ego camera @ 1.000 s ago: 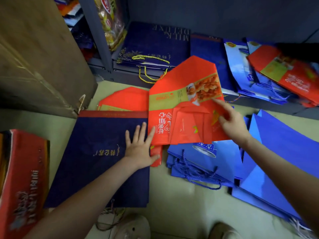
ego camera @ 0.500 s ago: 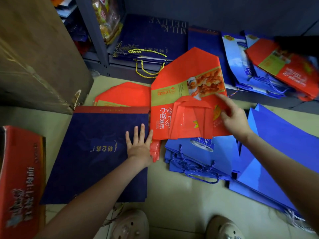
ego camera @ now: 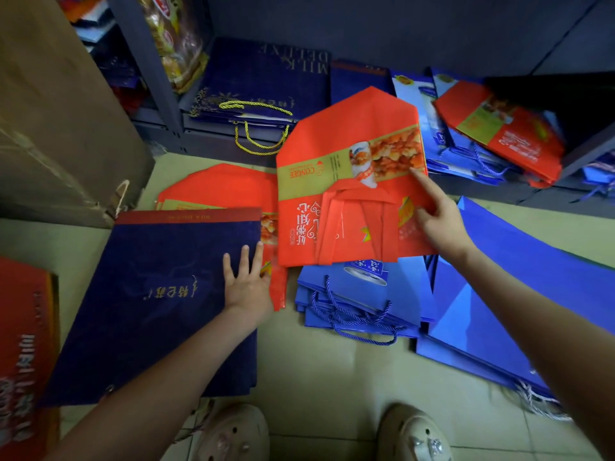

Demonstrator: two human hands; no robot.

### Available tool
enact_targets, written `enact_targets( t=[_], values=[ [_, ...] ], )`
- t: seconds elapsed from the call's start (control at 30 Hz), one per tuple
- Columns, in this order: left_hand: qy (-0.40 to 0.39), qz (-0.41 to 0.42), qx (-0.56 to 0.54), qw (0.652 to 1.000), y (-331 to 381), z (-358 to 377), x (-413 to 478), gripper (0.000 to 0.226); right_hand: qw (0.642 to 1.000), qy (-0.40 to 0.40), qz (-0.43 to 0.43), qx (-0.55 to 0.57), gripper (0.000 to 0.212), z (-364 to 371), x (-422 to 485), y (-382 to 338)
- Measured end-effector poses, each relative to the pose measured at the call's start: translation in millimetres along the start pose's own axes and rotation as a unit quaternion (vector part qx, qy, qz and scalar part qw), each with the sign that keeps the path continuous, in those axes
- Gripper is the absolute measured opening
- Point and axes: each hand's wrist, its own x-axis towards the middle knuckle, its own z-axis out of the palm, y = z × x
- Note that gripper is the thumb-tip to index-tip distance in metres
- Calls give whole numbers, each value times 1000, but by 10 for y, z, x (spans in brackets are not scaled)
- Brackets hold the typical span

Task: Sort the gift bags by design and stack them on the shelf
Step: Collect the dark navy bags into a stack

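Note:
A navy gift bag (ego camera: 159,277) lies flat on the floor, and my left hand (ego camera: 246,281) presses on its right edge with straight fingers. A red gift bag with a food picture (ego camera: 332,141) sits tilted over the pile, with a smaller folded red bag (ego camera: 359,227) on top of it. My right hand (ego camera: 439,214) holds the red bag's right edge, the index finger stretched across the picture. Another red bag (ego camera: 216,188) lies beneath, beside blue bags with cord handles (ego camera: 359,294). On the shelf (ego camera: 213,134) lie navy bags (ego camera: 266,81), blue bags (ego camera: 416,104) and a red bag (ego camera: 499,128).
Large blue bags (ego camera: 499,294) spread over the floor on the right. A brown carton (ego camera: 50,128) stands at the left and a red box (ego camera: 23,344) at the lower left. My two shoes (ego camera: 233,434) are at the bottom edge.
My right index finger has slid further up the red bag toward its picture. My left hand has shifted slightly toward the navy bag's right edge. The view has tilted down a little.

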Motion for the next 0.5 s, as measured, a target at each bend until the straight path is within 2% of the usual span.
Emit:
enact_targets(
  t=[0.07,0.17,0.3,0.37,0.5],
  values=[
    [8,0,-7,1000,-31,-23,-29,51,1000,5,9,22,79,-34,10,30],
    [30,-5,-16,999,-91,-58,-94,58,998,12,27,50,78,-59,15,60],
    [64,1,33,997,-150,-52,-222,64,996,7,34,78,78,-15,-12,48],
    [63,-8,35,997,-167,-81,-248,60,996,2,29,86,79,35,-37,38],
    [60,-34,-58,996,-231,-206,-250,55,994,-47,26,91,82,237,-101,42]
  ],
)
